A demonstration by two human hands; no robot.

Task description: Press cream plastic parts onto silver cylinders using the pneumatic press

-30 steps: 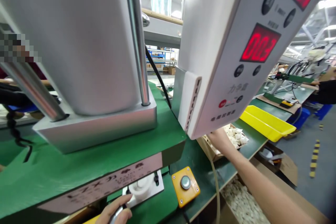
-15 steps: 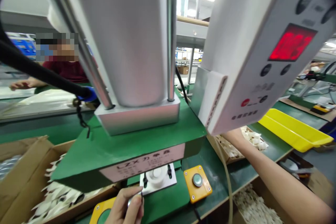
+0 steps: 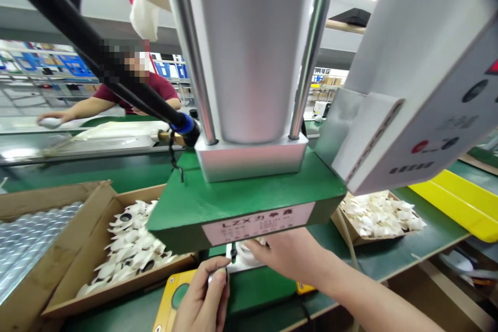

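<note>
My left hand point(image 3: 204, 298) is closed in a pinch around a small shiny metal piece point(image 3: 212, 277), mostly covered by the fingers, just left of the fixture. My right hand point(image 3: 290, 254) reaches under the green head of a press point(image 3: 249, 212). Its thumb is over the white round fixture point(image 3: 243, 257) on the base, and a bit of a white plastic part point(image 3: 263, 241) shows by the thumb. The press head hides the other fingertips. A yellow button box point(image 3: 165, 301) lies beside my left hand; another yellow button box point(image 3: 304, 288) is mostly hidden under my right forearm.
Cardboard boxes of white bladed plastic parts stand left point(image 3: 128, 249) and right point(image 3: 383, 215). Farther left, a carton point(image 3: 35, 238) holds rows of shiny cylinders. A control box point(image 3: 412, 129) overhangs the right side, near a yellow tray point(image 3: 459, 202). Across the bench sits a co-worker point(image 3: 159, 88).
My right hand has come from the right box of white parts to the fixture under the press. My left hand still pinches the metal piece. The view has shifted left.
</note>
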